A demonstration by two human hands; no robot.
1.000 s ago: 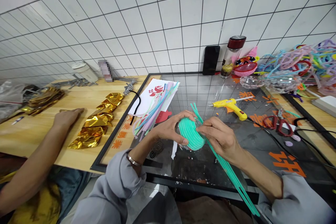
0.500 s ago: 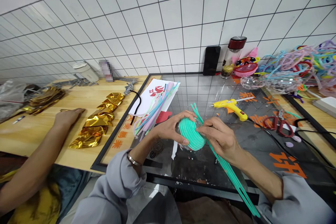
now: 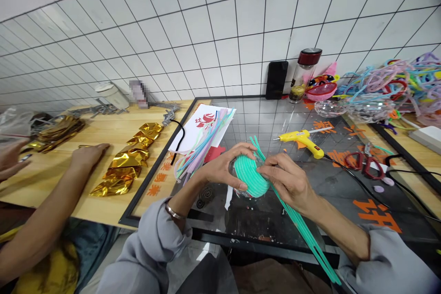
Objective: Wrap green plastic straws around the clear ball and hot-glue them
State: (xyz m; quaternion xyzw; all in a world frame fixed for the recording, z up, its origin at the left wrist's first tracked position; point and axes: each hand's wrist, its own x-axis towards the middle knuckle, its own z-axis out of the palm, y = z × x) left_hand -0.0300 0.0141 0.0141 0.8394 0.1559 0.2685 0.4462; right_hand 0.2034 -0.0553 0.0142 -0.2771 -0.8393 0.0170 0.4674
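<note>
One turquoise ball (image 3: 251, 177) is held over the near desk (image 3: 251, 117), likely light and soft-skinned, best cupped by its sides, left fingers (image 3: 239, 184) clamped round it, right fingers (image 3: 274, 172) pinched together at its right.

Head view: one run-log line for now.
left hand: cups teal-wrapped form | right hand: at form's right edge, grip hidden | teal strips: pass beneath right hand | glue gun: unheld
</note>
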